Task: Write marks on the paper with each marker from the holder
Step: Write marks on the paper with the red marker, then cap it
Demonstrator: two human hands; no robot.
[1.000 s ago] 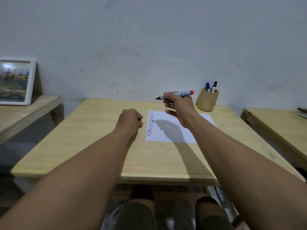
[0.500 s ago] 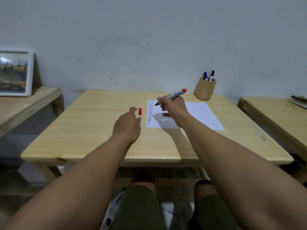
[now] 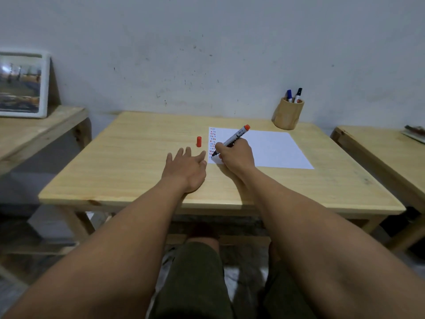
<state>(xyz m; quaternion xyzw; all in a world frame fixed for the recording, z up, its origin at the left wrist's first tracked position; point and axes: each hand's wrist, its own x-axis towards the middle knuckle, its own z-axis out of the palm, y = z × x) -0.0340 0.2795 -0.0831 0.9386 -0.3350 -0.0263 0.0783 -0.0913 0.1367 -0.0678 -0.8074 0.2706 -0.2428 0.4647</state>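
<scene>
A white sheet of paper [image 3: 271, 148] lies on the wooden table [image 3: 128, 171], with columns of small red and blue marks down its left edge. My right hand [image 3: 236, 157] grips an uncapped red marker [image 3: 232, 140], its dark tip touching the paper's lower left corner. The marker's red cap [image 3: 199, 141] stands on the table just left of the paper. My left hand [image 3: 186, 169] rests flat on the table with its fingers spread, below the cap. A wooden holder [image 3: 287, 115] at the back right contains a blue marker [image 3: 289, 95] and a black marker [image 3: 298, 94].
A framed picture [image 3: 21, 85] leans on the wall on a wooden bench [image 3: 34, 132] at the left. Another wooden table [image 3: 386, 150] stands at the right with something at its far edge. My knees show under the table.
My left hand set the red cap down on the table and flattened with its fingers apart. My right hand lowered the marker from mid-air until its tip reached the paper's lower left.
</scene>
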